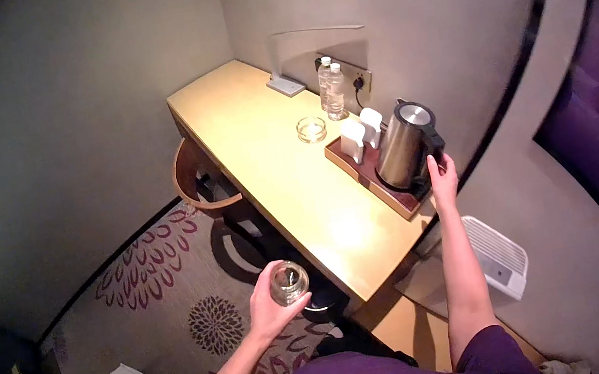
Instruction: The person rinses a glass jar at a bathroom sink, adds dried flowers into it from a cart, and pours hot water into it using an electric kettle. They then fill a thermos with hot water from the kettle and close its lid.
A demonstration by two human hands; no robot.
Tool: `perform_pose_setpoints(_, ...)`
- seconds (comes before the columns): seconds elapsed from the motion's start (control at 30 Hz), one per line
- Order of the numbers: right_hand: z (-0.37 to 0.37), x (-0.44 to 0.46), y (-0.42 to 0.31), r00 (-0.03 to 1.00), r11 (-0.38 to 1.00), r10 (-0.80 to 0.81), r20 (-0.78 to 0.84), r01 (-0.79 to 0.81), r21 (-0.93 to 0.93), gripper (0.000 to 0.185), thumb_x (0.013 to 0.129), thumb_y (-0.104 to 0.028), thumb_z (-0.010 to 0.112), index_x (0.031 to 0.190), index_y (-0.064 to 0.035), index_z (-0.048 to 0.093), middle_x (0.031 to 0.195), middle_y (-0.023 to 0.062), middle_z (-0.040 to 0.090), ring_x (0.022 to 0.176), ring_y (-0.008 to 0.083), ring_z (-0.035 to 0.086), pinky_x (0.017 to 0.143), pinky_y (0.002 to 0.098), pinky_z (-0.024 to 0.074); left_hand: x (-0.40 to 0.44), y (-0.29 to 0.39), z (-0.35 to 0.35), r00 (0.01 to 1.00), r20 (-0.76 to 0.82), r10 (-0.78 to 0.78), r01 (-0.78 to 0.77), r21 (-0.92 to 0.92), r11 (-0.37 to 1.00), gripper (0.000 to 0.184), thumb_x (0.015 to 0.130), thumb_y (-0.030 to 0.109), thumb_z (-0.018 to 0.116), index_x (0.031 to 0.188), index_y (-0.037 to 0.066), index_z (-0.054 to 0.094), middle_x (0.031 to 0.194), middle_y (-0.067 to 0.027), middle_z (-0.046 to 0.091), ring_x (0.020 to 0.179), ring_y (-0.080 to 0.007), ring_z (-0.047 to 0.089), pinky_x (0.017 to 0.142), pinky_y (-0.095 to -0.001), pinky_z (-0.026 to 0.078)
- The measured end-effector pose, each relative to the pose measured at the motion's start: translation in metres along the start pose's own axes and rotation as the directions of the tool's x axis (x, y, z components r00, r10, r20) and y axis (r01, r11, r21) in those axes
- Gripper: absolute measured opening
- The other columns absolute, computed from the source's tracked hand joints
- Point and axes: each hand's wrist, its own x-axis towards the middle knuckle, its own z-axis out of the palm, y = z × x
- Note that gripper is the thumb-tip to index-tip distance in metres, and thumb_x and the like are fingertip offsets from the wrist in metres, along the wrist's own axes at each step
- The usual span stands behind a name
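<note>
Well, the left hand (264,308) has its fingers and thumb clamped round a glass jar (288,282), held out in front of the body and clear of the table (293,196). That hold looks sound; keeping the jar level, with the fingertips below the rim, would serve best. Over on the right, the right hand (444,179) is at the low part of the kettle's handle (432,141); I cannot tell whether its fingers go fully round. A fuller wrap, higher up, would probably steady a weight like that, and any lift should go straight up so the cups stay unknocked.

As for containers, the jar's mouth faces upward, but its contents are unclear. Next comes a round glass dish (311,130) on the table, then two capped bottles (335,94) that seem to hold clear liquid. Two white cups (352,141) stand in the wooden tray (389,200), their insides hidden. Beside them, in the same tray, is the metal kettle (398,151), lid down, so its level cannot be seen.
</note>
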Motion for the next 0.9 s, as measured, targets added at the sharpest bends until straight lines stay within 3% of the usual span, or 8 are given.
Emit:
perform_pose_setpoints(0.1, 0.016, 0.021, 0.004, 0.995, 0.986, 0.080, -0.065, -0.088, -0.139, 0.042, 0.085, -0.035, 0.068, 0.104, 0.0008, 0.058, 0.094, 0.0117, 0.064, 0.086, 0.0209, 0.060, 0.080, 0.0311, 0.0461, 0.062, -0.016, 0.012, 0.998, 0.041, 0.053, -0.052, -0.003, 0.999, 0.072, 0.065, 0.023, 0.083, 0.125, 0.005, 0.046, 0.117, -0.0123, 0.056, 0.109, -0.0244, 0.057, 0.093, -0.0348, 0.047)
perform_pose_setpoints(0.13, 0.023, 0.025, 0.004, 0.991, 0.995, 0.073, -0.110, -0.080, -0.063, 0.037, 0.083, -0.031, 0.070, 0.099, 0.0011, 0.061, 0.089, 0.0082, 0.065, 0.080, 0.0177, 0.060, 0.077, 0.0293, 0.0462, 0.080, -0.018, 0.018, 0.997, 0.051, 0.060, -0.060, 0.004, 0.998, 0.073, 0.065, 0.024, 0.083, 0.125, 0.004, 0.045, 0.117, -0.0132, 0.056, 0.110, -0.0249, 0.057, 0.093, -0.0352, 0.047)
perform_pose_setpoints(0.27, 0.036, 0.037, -0.004, 0.971, 0.996, 0.063, -0.232, -0.047, 0.077, 0.031, 0.081, -0.019, 0.073, 0.100, 0.0021, 0.063, 0.091, 0.0018, 0.064, 0.080, 0.0102, 0.056, 0.075, 0.0257, 0.0460, 0.147, -0.045, 0.048, 0.990, 0.107, 0.087, -0.082, -0.052, 0.995, 0.075, 0.065, 0.023, 0.082, 0.127, 0.002, 0.044, 0.117, -0.0160, 0.056, 0.110, -0.0283, 0.056, 0.095, -0.0352, 0.045)
perform_pose_setpoints(0.3, 0.039, 0.036, -0.021, 0.968, 0.990, -0.034, -0.247, 0.067, 0.127, 0.028, 0.081, -0.018, 0.073, 0.100, 0.0016, 0.063, 0.092, 0.0016, 0.064, 0.080, 0.0099, 0.057, 0.075, 0.0249, 0.0460, 0.163, -0.051, 0.055, 0.989, 0.104, 0.108, -0.102, -0.068, 0.993, 0.076, 0.065, 0.023, 0.082, 0.127, 0.003, 0.044, 0.117, -0.0161, 0.056, 0.110, -0.0278, 0.056, 0.095, -0.0357, 0.045)
perform_pose_setpoints(0.37, 0.036, 0.046, -0.021, 0.963, 0.982, -0.104, -0.250, 0.138, 0.126, 0.021, 0.084, -0.020, 0.071, 0.095, -0.0043, 0.062, 0.077, -0.0044, 0.058, 0.061, 0.0038, 0.048, 0.054, 0.0198, 0.0387, 0.196, -0.061, 0.064, 0.981, 0.153, 0.123, -0.122, -0.013, 0.992, 0.076, 0.065, 0.024, 0.083, 0.127, 0.003, 0.044, 0.118, -0.0158, 0.056, 0.111, -0.0281, 0.056, 0.095, -0.0363, 0.045)
perform_pose_setpoints(0.5, -0.003, 0.043, -0.042, 0.976, 0.994, -0.108, -0.188, 0.105, -0.029, 0.013, 0.085, -0.015, 0.069, 0.090, -0.0079, 0.059, 0.069, -0.0064, 0.054, 0.054, 0.0029, 0.046, 0.047, 0.0188, 0.0351, 0.255, -0.093, 0.092, 0.964, 0.201, 0.175, -0.169, -0.045, 0.985, 0.076, 0.064, 0.025, 0.082, 0.127, 0.007, 0.044, 0.119, -0.0153, 0.055, 0.112, -0.0313, 0.055, 0.096, -0.0384, 0.044)
perform_pose_setpoints(0.57, -0.002, 0.025, -0.095, 0.985, 0.996, 0.016, -0.171, -0.002, 0.084, 0.014, 0.086, -0.015, 0.068, 0.092, -0.0078, 0.057, 0.068, -0.0050, 0.054, 0.052, 0.0036, 0.047, 0.045, 0.0191, 0.0352, 0.281, -0.106, 0.101, 0.944, 0.258, 0.208, -0.191, -0.090, 0.978, 0.076, 0.064, 0.024, 0.081, 0.127, 0.007, 0.043, 0.121, -0.0147, 0.054, 0.113, -0.0322, 0.054, 0.096, -0.0385, 0.044)
perform_pose_setpoints(0.9, 0.040, -0.047, -0.144, 0.967, 0.972, 0.218, -0.135, -0.227, -0.060, 0.015, 0.077, -0.006, 0.067, 0.090, -0.0028, 0.058, 0.075, 0.0005, 0.058, 0.061, 0.0070, 0.052, 0.055, 0.0211, 0.0409, 0.349, -0.144, 0.119, 0.873, 0.446, 0.197, -0.093, -0.246, 0.965, 0.077, 0.064, 0.022, 0.082, 0.129, 0.007, 0.043, 0.123, -0.0145, 0.052, 0.115, -0.0294, 0.053, 0.098, -0.0369, 0.044)
